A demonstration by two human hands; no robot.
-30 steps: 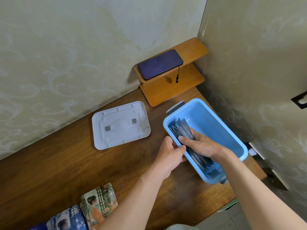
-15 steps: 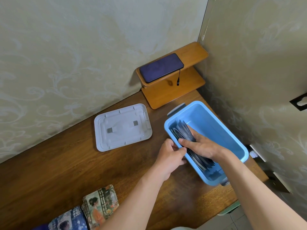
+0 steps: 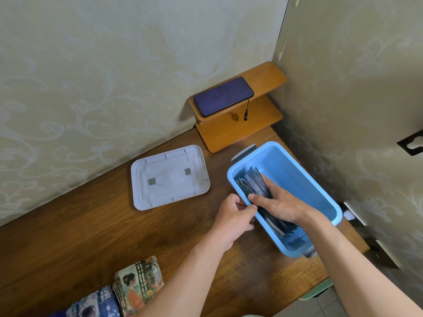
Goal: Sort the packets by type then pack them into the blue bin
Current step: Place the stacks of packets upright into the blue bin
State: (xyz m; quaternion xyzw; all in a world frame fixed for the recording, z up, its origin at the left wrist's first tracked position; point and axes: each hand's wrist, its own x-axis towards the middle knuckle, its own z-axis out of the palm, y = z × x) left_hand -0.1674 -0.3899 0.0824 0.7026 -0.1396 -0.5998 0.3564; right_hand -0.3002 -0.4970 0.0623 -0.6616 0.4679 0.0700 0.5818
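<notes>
dark packets leaning in the blue bin, both hands at its left wall

one blue bin [image 3: 295,170], smooth moulded plastic, rectangular with rounded corners and a grey handle at each end, sits at the right end of a glossy, dark-grained wooden table [image 3: 91,236]. inside it a stack of thin, flat dark packets [image 3: 255,181] stands on edge, fanned and leaning against the bin's left wall; they are too many and too close to count. the right hand [image 3: 281,204] lies on that stack with its fingers straight and flat against the packets, pressing them toward the wall, its thumb at the rim. the left hand [image 3: 233,216] is outside the bin, fingers curled and thumb on the left rim, gripping it.

one white lid [image 3: 169,177], ribbed plastic with two grey clips, lies on the table left of the bin, apart from it. one dark glassy phone [image 3: 223,96] rests on a two-tier wooden stand [image 3: 240,129] in the corner. two bundles of picture packs [image 3: 139,282], glossy and printed with painted figures, lie at the near edge.
</notes>
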